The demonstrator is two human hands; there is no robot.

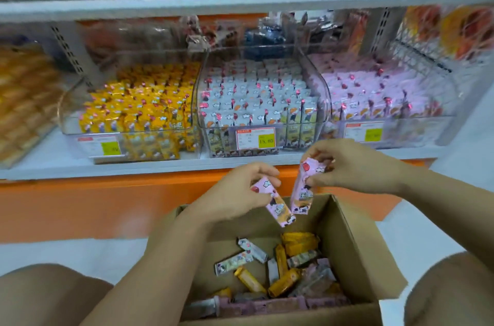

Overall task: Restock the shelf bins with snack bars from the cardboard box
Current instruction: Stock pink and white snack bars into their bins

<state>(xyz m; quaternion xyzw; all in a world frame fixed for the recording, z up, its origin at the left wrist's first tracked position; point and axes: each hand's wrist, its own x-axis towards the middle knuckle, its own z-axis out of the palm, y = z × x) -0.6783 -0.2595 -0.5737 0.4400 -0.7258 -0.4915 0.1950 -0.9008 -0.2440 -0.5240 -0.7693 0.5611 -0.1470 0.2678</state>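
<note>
left grip [240,192] pinches one pink bar [278,208], right grip [347,165] another bar [303,192], both above the box's [347,235] far rim.

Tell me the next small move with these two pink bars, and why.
Probably carry both to the pink bin on the right: the left hand and right hand each pinch a pink bar above the box, and that bin's wrappers match; the yellow bin and grey bin do not.
</note>
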